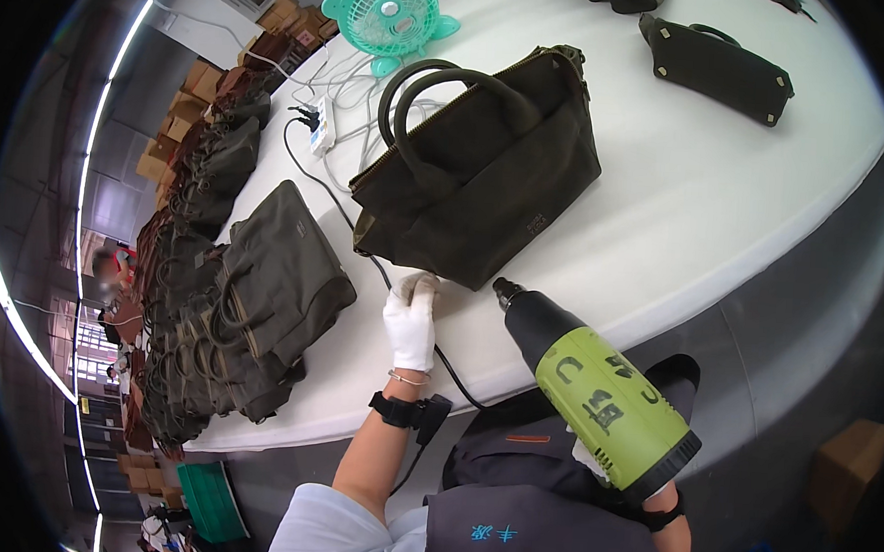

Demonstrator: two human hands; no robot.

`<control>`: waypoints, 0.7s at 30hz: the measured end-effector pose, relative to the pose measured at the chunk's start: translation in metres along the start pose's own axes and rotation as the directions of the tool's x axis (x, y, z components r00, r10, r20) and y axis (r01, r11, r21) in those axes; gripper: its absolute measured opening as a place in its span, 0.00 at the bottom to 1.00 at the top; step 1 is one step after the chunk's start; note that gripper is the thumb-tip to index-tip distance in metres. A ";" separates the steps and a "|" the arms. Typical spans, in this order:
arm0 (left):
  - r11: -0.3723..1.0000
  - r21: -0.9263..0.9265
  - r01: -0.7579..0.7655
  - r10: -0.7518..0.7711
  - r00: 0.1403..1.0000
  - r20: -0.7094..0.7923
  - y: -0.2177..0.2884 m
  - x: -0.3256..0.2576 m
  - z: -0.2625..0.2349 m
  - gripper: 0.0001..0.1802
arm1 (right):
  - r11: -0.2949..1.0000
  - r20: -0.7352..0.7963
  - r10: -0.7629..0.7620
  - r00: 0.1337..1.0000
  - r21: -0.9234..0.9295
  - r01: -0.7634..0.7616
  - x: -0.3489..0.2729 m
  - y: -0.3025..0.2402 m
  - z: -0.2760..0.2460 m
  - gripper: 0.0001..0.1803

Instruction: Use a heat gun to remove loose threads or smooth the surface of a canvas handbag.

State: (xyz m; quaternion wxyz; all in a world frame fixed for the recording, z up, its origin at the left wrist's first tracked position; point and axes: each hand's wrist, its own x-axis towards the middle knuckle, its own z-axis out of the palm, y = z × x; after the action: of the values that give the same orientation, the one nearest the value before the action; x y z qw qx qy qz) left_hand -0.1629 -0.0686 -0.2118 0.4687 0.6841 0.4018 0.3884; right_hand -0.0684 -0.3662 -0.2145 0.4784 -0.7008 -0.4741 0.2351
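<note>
A dark olive handbag (pixel 497 179) with two rolled handles and a zip top leans on the white table, its base toward me. In a white glove, my left hand (pixel 413 319) is at the bag's lower edge, fingers bent together against it; the fingertips are partly hidden. My right hand (pixel 590 462), also gloved and mostly hidden behind the tool, grips a lime-green and black heat gun (pixel 606 395). The nozzle points up and left, close to the bag's bottom corner but apart from it.
Several dark bags (pixel 282 278) are heaped along the table's left side. A black cord passes beside my left hand. Behind the handbag stand a green fan (pixel 388 18) and a white power strip (pixel 323 127). Another dark bag (pixel 718 71) lies at the far right of the table (pixel 705 210).
</note>
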 end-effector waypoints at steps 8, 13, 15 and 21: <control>0.771 0.636 0.038 -0.243 0.940 0.239 0.043 0.004 0.031 0.27 | 0.998 -0.008 0.031 0.999 0.062 -0.031 -0.021 0.013 0.004 0.21; 0.644 0.685 -0.340 0.082 0.921 0.380 0.022 -0.005 0.020 0.24 | 0.993 -0.036 0.058 0.998 0.109 -0.054 -0.032 0.020 0.010 0.22; 0.709 0.636 -0.305 0.086 0.932 0.351 0.025 -0.008 0.020 0.24 | 0.990 -0.043 0.072 0.997 0.126 -0.066 -0.037 0.021 0.011 0.22; 0.941 0.315 -0.127 0.079 0.984 0.161 0.020 -0.008 0.017 0.25 | 0.980 -0.045 0.087 0.995 0.183 -0.078 -0.006 0.019 0.015 0.22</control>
State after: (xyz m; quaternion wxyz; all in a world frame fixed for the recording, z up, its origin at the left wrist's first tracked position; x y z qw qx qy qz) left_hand -0.1466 -0.0860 -0.1980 0.3570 0.7985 0.3882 0.2903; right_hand -0.0743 -0.3664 -0.2388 0.5422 -0.6794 -0.4087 0.2784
